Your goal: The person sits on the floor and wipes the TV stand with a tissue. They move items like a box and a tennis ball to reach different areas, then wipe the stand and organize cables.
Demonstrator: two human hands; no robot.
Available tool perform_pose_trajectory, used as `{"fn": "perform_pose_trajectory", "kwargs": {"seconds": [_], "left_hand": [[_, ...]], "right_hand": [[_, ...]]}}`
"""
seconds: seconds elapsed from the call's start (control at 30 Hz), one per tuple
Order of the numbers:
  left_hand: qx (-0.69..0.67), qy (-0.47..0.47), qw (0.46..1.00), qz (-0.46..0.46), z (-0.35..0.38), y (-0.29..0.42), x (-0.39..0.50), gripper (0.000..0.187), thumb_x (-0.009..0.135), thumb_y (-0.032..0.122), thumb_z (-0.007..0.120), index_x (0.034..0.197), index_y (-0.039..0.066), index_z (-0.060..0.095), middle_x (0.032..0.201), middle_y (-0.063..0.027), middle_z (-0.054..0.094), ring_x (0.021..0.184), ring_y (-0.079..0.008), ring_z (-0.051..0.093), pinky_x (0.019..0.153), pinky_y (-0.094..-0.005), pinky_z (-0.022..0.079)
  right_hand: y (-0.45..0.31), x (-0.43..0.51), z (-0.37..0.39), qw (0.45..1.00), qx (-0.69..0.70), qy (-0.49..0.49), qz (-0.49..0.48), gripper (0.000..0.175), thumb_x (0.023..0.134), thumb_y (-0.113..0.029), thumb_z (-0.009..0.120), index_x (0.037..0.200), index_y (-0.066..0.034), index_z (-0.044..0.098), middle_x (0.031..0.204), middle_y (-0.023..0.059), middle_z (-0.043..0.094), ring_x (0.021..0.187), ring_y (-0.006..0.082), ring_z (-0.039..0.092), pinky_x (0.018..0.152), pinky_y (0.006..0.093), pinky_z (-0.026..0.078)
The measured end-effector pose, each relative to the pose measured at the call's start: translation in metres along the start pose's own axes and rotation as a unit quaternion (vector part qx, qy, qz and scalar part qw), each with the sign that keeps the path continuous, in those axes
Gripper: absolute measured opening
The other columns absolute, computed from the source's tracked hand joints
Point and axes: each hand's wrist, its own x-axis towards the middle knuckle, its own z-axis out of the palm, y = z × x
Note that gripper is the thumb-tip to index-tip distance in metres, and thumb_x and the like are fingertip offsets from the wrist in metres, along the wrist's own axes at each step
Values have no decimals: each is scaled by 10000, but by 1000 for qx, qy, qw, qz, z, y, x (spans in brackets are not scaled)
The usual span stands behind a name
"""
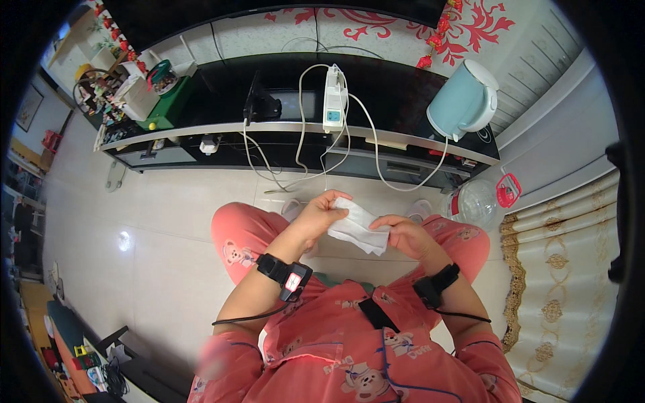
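Note:
A folded white tissue or cloth is stretched between my two hands, above the gap between my knees. My left hand pinches its upper left corner between thumb and fingers. At the right end, my right hand grips the edge, with the index finger lying over the top. Beyond my hands stands a black glossy TV cabinet. On its top lies a white power strip with several white cables plugged in. Both wrists wear black strapped devices.
A light blue electric kettle stands on the cabinet's right end. White cables droop over its front edge to the floor. A large clear plastic bottle with a red handle sits by the curtain. A black stand rises left of the power strip.

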Motion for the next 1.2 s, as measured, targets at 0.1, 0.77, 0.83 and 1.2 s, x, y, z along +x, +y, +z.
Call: {"fn": "perform_pose_trajectory", "kwargs": {"seconds": [0.1, 0.77, 0.83, 1.2], "left_hand": [[120, -22, 992, -8, -18, 12, 26, 303, 874, -20, 593, 1165, 61, 567, 982, -39, 633, 902, -106, 607, 752, -256, 494], [513, 128, 842, 109, -53, 12, 151, 509, 787, 211, 709, 1272, 130, 576, 1537, -245, 202, 1360, -404, 309, 1067, -452, 334], [491, 128, 858, 86, -44, 10, 161, 534, 774, 231, 716, 1282, 145, 573, 1544, -245, 175, 1427, -423, 167, 1115, -502, 257], [492, 114, 861, 56, -33, 16, 157, 690, 790, 255, 678, 1376, 10, 408, 1431, -163, 349, 1320, -373, 375, 1085, -557, 267]], "right_hand": [[4, 26, 0, 997, -4, 77, -15, 300, 934, -44, 514, 1226, -4, 567, 1047, 72, 641, 933, 135, 612, 806, 281, 501], [40, 217, -116, 819, -247, 485, -184, 348, 961, -22, 485, 1301, -60, 549, 1144, 43, 634, 912, 118, 596, 795, 234, 470], [42, 230, -116, 764, -332, 516, -200, 361, 960, -20, 470, 1307, -81, 551, 1168, 28, 629, 918, 108, 593, 789, 232, 469], [58, 262, -78, 711, -576, 296, -273, 381, 950, -23, 450, 1319, -64, 533, 1251, 68, 577, 1110, 166, 521, 930, 283, 410]]}}
